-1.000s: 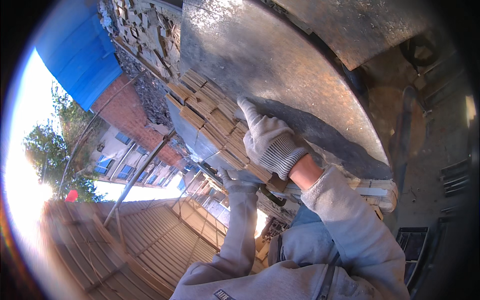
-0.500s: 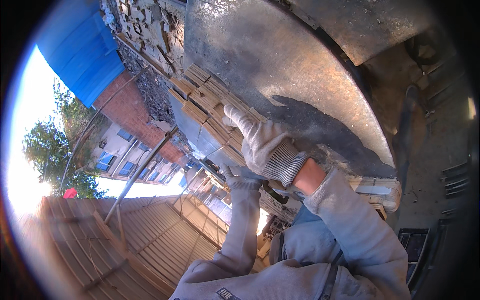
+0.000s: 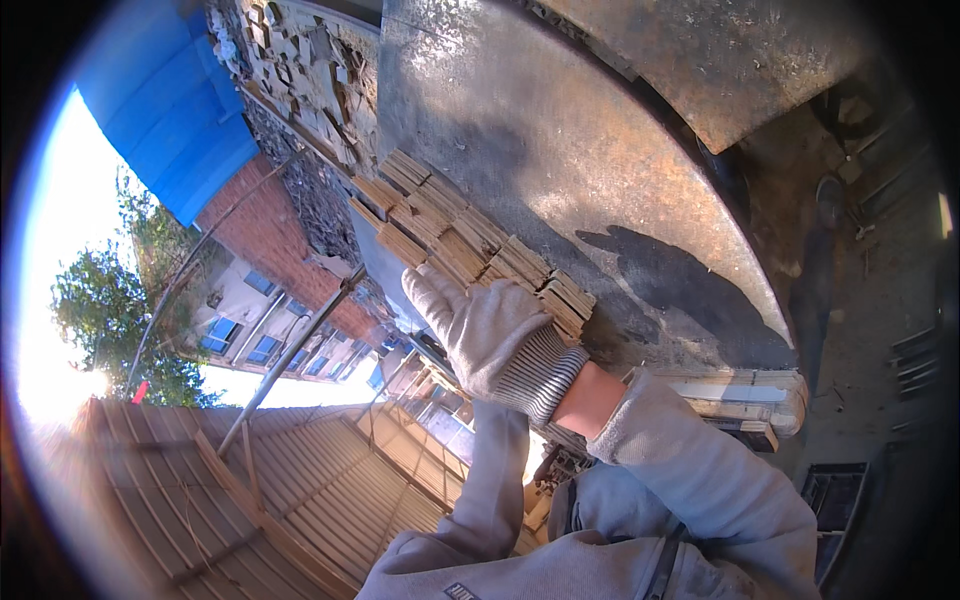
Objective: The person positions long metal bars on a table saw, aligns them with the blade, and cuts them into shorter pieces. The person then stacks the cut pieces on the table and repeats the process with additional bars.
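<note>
My right hand [image 3: 490, 335], in a pale knitted glove with a striped cuff, reaches across the near left edge of a row of short wooden strips [image 3: 460, 230]. Its fingers stretch out together, away from me, and I see nothing held in them. The strips lie side by side in small stacks on a worn metal table top [image 3: 600, 150]. Only the grey sleeve of my left arm [image 3: 500, 450] shows; my left hand is hidden behind the right hand and cuff.
Beyond the table's far left side lies a heap of wood offcuts [image 3: 300, 70]. A second rusty metal sheet [image 3: 740, 60] stands at the upper right. Pale boards [image 3: 730, 390] lie along the table's near right end. A metal pole [image 3: 300, 350] slants at the left.
My right hand has moved left and nearer, off the middle of the strips, uncovering more of them at the right. It now covers my left hand, which was visible before.
</note>
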{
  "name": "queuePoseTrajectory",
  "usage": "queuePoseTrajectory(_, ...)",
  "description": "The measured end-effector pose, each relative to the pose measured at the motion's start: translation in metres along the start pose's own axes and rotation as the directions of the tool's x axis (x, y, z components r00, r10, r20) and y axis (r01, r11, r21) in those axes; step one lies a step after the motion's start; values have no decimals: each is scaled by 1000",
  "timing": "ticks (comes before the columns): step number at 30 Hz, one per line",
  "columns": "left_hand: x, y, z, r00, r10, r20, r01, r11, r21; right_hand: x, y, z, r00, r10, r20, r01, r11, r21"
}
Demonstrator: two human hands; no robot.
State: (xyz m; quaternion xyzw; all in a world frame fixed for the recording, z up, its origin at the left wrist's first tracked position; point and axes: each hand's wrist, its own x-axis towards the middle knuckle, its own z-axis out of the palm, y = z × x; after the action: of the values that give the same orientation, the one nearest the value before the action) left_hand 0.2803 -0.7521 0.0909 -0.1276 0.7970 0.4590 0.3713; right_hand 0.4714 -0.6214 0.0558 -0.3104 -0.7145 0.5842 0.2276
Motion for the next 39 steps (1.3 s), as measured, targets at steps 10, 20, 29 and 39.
queuePoseTrajectory(10, 8, 0, 4, 998, 61, -3, -61, 997, 54, 27, -1, -21, 990, 118, -80, -124, 989, -79)
queuePoseTrajectory(20, 4, -5, -4, 992, 123, -21, -120, 986, 114, 42, 20, -28, 955, 279, 103, -298, 894, 335)
queuePoseTrajectory(29, 2, -2, -2, 991, 136, -7, -135, 988, 78, 48, 31, -17, 951, 297, 84, -308, 920, 240)
queuePoseTrajectory(39, 27, 10, -62, 652, -49, 757, 371, 891, -262, 48, 46, -7, 949, 315, 24, -305, 892, 334)
